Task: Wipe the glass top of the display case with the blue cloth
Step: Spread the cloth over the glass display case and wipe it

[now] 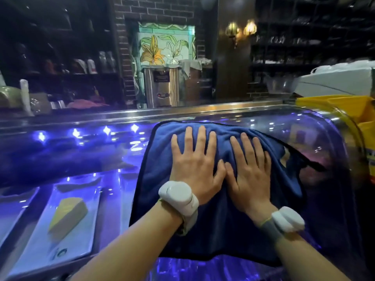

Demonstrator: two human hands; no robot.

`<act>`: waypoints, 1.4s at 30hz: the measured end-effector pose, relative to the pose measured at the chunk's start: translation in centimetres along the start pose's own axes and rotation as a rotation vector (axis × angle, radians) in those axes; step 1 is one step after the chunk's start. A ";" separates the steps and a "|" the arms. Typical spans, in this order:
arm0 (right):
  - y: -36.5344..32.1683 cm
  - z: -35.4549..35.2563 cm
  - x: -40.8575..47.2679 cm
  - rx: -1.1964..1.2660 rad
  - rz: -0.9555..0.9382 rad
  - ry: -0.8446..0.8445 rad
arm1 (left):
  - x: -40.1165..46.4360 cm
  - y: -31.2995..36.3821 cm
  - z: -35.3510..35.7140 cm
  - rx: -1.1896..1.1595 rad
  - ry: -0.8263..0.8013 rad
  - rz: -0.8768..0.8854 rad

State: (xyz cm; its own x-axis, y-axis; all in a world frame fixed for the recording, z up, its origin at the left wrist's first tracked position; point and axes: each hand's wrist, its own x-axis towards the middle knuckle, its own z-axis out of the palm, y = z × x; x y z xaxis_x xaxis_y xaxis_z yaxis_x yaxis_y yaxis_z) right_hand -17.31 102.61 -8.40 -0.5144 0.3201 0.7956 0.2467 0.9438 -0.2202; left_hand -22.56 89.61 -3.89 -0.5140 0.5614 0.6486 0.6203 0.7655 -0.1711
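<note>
A large blue cloth (215, 226) with a dark hem lies spread over the curved glass top (81, 151) of the display case, near its right end. My left hand (194, 161) presses flat on the cloth, fingers spread. Beside it, thumb touching thumb, my right hand (251, 169) also lies flat on the cloth. Neither hand grips the fabric; both palms rest on it. The cloth's right edge is bunched and folded. White bands sit on both wrists.
Under the glass, a wedge of cake (68, 216) rests on a white tray (79, 238). A steel rail (182, 112) runs along the case's far edge. Yellow bins (345, 106) and a white box (336, 82) stand at the right end. A steel urn (161, 86) stands behind.
</note>
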 end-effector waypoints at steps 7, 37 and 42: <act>-6.5 0.1 5.3 -0.029 0.024 -0.191 | 3.5 -8.8 -1.2 -0.156 -0.149 -0.054; -46.3 3.4 -9.9 0.250 -0.660 -0.204 | -28.7 -41.8 -7.7 0.175 0.283 -0.566; -40.0 4.2 -13.7 0.239 -0.715 -0.179 | -30.7 -36.7 -3.9 0.241 0.302 -0.499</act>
State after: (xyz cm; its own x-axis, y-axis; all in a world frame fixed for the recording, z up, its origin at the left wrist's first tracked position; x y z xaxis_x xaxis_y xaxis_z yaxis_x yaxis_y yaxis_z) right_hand -23.58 60.83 -12.81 -0.6117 -0.3845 0.6914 -0.3685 0.9118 0.1811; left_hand -27.25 43.03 -14.59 -0.4952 0.0315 0.8682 0.1795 0.9815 0.0668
